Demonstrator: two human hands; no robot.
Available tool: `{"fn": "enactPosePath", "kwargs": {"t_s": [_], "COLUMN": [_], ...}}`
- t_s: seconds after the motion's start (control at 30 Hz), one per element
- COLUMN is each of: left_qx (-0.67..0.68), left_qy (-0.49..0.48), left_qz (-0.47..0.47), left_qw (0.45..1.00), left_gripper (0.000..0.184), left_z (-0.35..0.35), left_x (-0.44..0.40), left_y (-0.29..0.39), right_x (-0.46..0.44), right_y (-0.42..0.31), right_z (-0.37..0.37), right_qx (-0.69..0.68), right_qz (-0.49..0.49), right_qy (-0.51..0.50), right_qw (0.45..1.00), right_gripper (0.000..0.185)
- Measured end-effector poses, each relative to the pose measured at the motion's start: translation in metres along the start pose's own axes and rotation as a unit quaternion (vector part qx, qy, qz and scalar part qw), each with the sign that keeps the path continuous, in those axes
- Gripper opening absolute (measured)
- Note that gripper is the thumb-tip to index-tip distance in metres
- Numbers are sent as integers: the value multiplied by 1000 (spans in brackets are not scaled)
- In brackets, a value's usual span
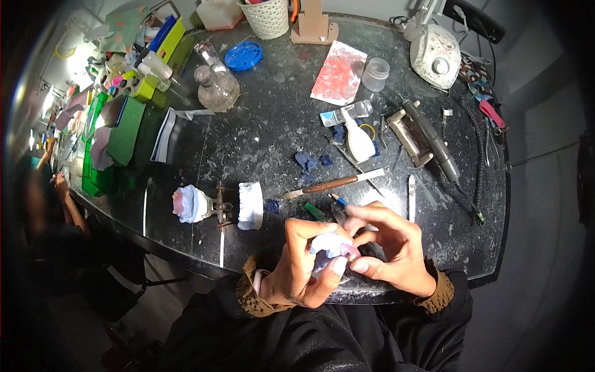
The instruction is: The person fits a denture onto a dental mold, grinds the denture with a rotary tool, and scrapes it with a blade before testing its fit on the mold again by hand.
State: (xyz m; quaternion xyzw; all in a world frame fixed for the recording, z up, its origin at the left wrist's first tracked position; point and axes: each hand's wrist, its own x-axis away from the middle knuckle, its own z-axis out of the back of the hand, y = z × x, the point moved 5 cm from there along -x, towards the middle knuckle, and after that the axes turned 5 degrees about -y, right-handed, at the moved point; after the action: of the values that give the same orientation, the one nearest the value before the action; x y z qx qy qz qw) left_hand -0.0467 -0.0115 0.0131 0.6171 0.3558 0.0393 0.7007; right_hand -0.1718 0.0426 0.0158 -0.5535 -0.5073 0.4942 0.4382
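Note:
In front of my body, at the bench's near edge, my left hand (299, 265) is closed around a small white-and-bluish dental cast (323, 243). A pink wax piece (351, 251) sits at the cast's right side. My right hand (396, 251) pinches that wax between thumb and fingers; the fingertips partly hide the contact. Just beyond my hands lie a blue pencil (338, 199), a green-handled tool (314, 211) and a wooden-handled wax knife (334, 185). To the left, an articulator (221, 208) lies between a cast with pink wax (191, 204) and a plain white cast (250, 206).
A white squeeze bottle (359, 142), dark blue scraps (305, 162) and a corded handpiece (434, 142) lie beyond my hands. Farther back are a glass burner (217, 90), a blue lid (243, 56) and a white machine (436, 59). Green bins (126, 131) and another person's arm (71, 201) are left.

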Motion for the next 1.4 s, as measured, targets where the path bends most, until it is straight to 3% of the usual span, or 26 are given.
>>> {"fn": "enactPosePath", "kwargs": {"t_s": [0.1, 0.33, 0.57, 0.7, 0.73, 0.8, 0.87, 0.93, 0.97, 1.07, 1.13, 1.23, 1.33, 1.4], "left_qx": [-58, -125, -12, 82, 117, 13, 16, 8, 7, 69, 105, 199, 206, 235], "left_qy": [-14, 11, 91, 141, 164, 109, 98, 157, 171, 110, 107, 117, 100, 139], "left_qz": [0, 30, 73, 96, 103, 73, 47, 124, 141, 149, 180, 214, 206, 193], "left_qw": [998, 992, 993, 982, 974, 991, 994, 980, 975, 980, 972, 949, 951, 942], "left_gripper": [39, 39, 37, 32, 31, 30, 34, 55, 57, 41, 40, 38, 38, 39], "left_z": [0, 4, 5, 7, 10, 9, 3, 2, 3, 13, 14, 12, 13, 9], "left_x": [4, 22, 8, 1, -3, -2, -1, -2, -5, -4, -3, -5, -3, -4], "left_y": [-1, -4, -1, -5, -4, -8, -7, -9, -7, -3, -4, -2, -4, -3], "right_x": [0, -3, 0, -8, -5, -3, -1, 2, 3, 5, 6, 3, 2, 0], "right_y": [3, -4, 2, -18, -18, -13, -14, -15, -15, -22, -24, -25, -23, -20], "right_z": [-4, -3, -5, -7, -7, -9, -12, -10, -9, -4, -5, -3, -1, 2], "right_qx": [-39, 59, 109, 130, 214, 233, 247, 271, 285, 342, 380, 365, 287, 258], "right_qz": [-38, 54, 24, 63, 83, 104, 113, 121, 126, 127, 152, 158, 123, 123], "right_qy": [-26, -66, -60, -42, -12, 30, 38, 55, 69, 79, 80, 81, 82, 85], "right_qw": [998, 995, 992, 989, 973, 966, 962, 953, 948, 928, 909, 914, 947, 955], "right_gripper": [49, 42, 47, 59, 61, 61, 57, 53, 52, 52, 54, 57, 57, 56]}}
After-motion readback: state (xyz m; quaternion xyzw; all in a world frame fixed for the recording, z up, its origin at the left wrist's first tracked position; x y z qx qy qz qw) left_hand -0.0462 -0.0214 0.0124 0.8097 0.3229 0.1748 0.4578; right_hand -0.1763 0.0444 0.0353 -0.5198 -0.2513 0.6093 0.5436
